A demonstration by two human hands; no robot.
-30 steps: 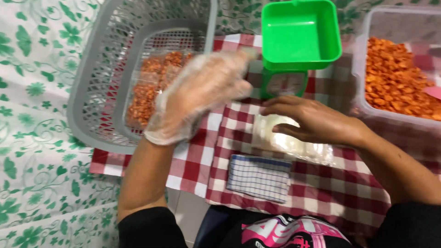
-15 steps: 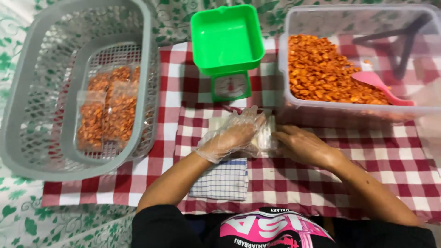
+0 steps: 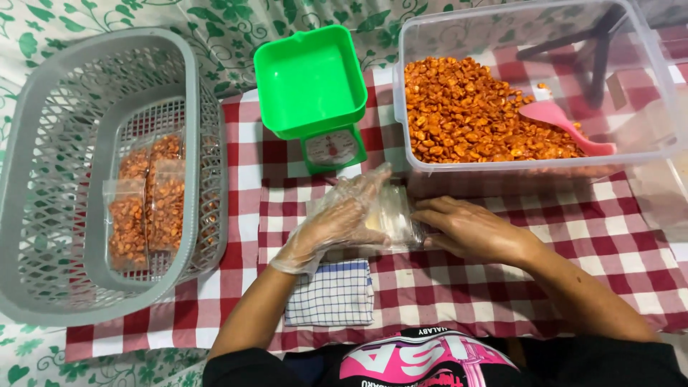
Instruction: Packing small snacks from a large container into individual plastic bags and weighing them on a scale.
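Note:
My left hand [image 3: 340,215], in a thin clear plastic glove, lies on a small stack of clear plastic bags [image 3: 393,213] on the red checked cloth [image 3: 602,222], its fingers gripping the top bag. My bare right hand [image 3: 473,229] holds the right edge of the same stack. Just behind the hands stands a green kitchen scale [image 3: 312,86] with an empty green tray. To its right, a clear plastic tub [image 3: 412,50] holds orange fried snack pieces [image 3: 466,115] and a pink scoop [image 3: 566,125].
A grey plastic basket [image 3: 43,143] at the left holds filled snack bags [image 3: 147,201]. A folded blue-and-white checked towel [image 3: 333,294] lies near my left forearm. More clear plastic lies at the right edge [image 3: 656,193]. A green leaf-patterned cloth [image 3: 215,21] covers the surface beneath.
My left hand came back from the grey basket to the stack of clear bags beside my right hand. The view has shifted right and back, bringing the tub fully into sight.

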